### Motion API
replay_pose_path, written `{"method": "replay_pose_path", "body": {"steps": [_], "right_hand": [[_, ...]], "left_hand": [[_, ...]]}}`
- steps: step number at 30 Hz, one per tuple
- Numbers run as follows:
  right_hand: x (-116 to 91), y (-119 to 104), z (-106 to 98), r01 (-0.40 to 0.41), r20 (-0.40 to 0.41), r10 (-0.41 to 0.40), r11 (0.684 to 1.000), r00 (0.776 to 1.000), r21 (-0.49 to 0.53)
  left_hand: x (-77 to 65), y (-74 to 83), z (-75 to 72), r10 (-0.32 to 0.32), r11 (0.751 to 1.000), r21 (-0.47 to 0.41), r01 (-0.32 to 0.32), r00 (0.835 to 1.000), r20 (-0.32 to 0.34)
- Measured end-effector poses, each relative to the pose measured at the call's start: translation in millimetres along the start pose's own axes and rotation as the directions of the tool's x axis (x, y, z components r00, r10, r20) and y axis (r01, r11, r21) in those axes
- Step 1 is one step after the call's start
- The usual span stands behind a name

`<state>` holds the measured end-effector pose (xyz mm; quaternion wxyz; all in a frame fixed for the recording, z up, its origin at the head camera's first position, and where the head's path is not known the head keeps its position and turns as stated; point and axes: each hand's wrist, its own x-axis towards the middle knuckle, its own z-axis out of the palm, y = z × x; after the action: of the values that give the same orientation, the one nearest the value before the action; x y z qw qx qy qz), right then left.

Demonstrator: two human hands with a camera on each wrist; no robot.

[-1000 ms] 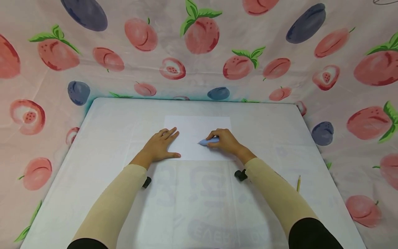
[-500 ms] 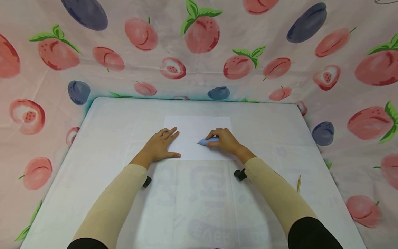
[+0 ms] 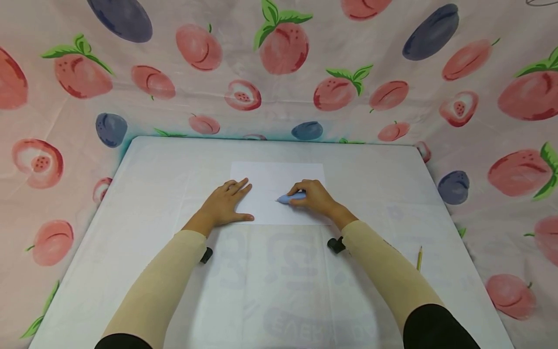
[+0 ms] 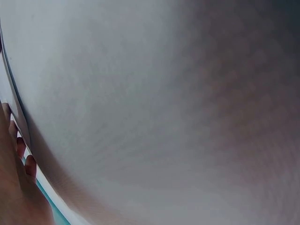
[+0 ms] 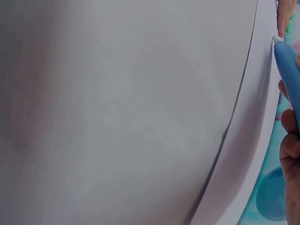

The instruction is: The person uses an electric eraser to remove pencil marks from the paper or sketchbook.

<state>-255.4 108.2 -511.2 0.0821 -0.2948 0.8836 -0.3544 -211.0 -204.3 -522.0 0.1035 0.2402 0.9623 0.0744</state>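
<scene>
A white sheet of paper [image 3: 279, 174] lies on the table. On its left edge rests my left hand [image 3: 222, 203], fingers spread and thumb along the near side. In the left wrist view only part of the left hand [image 4: 18, 187] shows, at the lower left. My right hand [image 3: 317, 198] holds a thick blue pen [image 3: 291, 198] between thumb and fingers over the right half of the sheet. The pen points left, its narrow tip right at the paper. Along the right edge of the right wrist view, the blue pen [image 5: 287, 70] tapers to a thin pale tip.
A pencil [image 3: 419, 258] lies on the table to the right, partly hidden by the right sleeve [image 3: 388, 271]. A white cover with faint show-through lettering spreads over the table [image 3: 283, 291]. Fruit-printed cloth [image 3: 279, 87] surrounds the table at the back and sides.
The blue pen and my right hand have shifted very slightly left across the paper. My left hand stays in the same place on the sheet.
</scene>
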Motion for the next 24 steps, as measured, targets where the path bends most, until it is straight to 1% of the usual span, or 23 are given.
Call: {"method": "replay_pose_path", "body": {"steps": [9, 16, 24], "right_hand": [[1.2, 0.0, 1.4, 0.001, -0.001, -0.001, 1.0, 1.0, 0.005], [2.0, 0.4, 2.2, 0.003, -0.001, -0.003, 1.0, 1.0, 0.014], [2.5, -0.8, 1.8, -0.009, 0.004, 0.009, 1.0, 1.0, 0.005]], "left_hand": [[-0.8, 0.5, -0.2, 0.007, 1.0, 0.01, -0.007, 1.0, -0.01], [0.3, -0.4, 1.3, -0.004, 1.0, 0.021, 0.004, 1.0, 0.011], [0.9, -1.3, 2.3, -0.002, 1.0, 0.012, 0.002, 1.0, 0.008]]}}
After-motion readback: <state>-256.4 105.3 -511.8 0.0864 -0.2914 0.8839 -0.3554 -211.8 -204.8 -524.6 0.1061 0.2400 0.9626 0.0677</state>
